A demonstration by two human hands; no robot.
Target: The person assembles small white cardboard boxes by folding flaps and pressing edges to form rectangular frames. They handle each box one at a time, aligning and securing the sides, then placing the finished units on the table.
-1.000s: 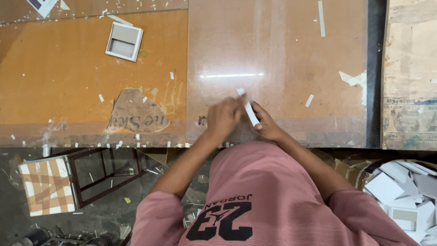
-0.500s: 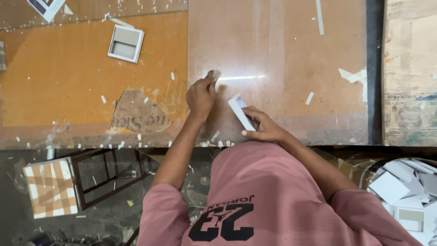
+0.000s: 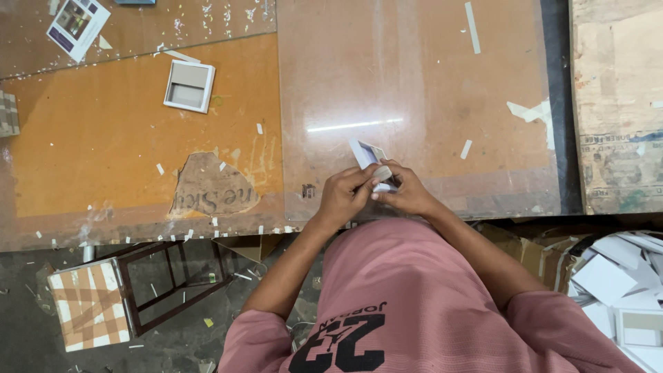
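Note:
Both hands meet at the near edge of the brown worktop (image 3: pixel 414 83). Between them is a small white square frame piece (image 3: pixel 366 153) with a darker middle, tilted up from the fingers. My left hand (image 3: pixel 343 197) pinches its lower edge from the left. From the right, my right hand (image 3: pixel 409 195) grips the same piece, fingers curled under it. The lower part of the piece is hidden by the fingers.
A second white square frame piece (image 3: pixel 188 85) lies on the orange board (image 3: pixel 103 138) at far left, and a printed card (image 3: pixel 77 24) lies beyond it. Paper scraps litter the top. A checkered stool (image 3: pixel 90 304) stands lower left; a heap of white pieces (image 3: pixel 621 290) lies lower right.
My left hand, which had reached out onto the worktop away from the piece, has come back and closed on it beside the right hand. The piece has moved slightly nearer to me.

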